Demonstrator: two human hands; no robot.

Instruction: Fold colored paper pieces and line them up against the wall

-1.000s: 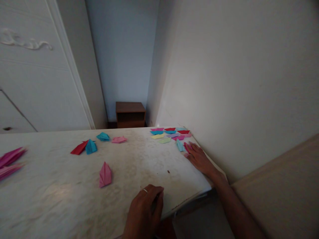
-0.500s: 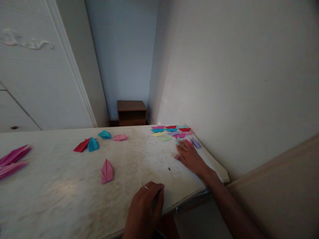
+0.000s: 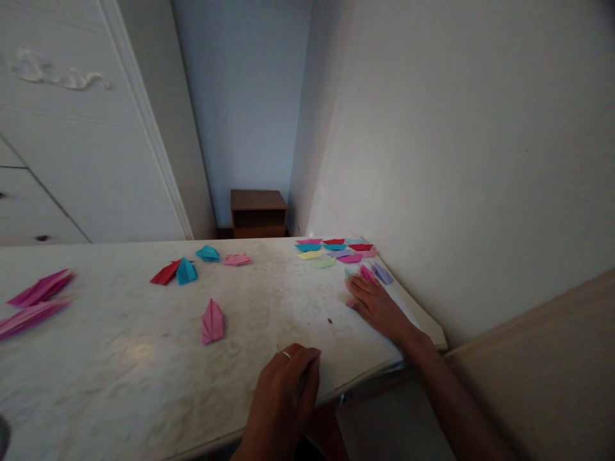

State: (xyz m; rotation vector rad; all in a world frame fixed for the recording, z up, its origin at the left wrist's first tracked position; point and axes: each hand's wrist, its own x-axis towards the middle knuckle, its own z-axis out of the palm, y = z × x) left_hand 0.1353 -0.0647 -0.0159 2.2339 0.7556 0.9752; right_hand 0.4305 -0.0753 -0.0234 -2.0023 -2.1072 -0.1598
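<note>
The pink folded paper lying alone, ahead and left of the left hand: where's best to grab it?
I'd pinch the pink folded paper lightly across its broad near end, coming from the near right. It tapers to a tip pointing away from the person, so the wider end likely offers more to grip, and the left hand is on that side.

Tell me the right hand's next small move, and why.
Probably lift the right hand clear of the light-blue paper piece: the hand covers part of it, hiding how it lines up with the magenta piece beside it.
</note>
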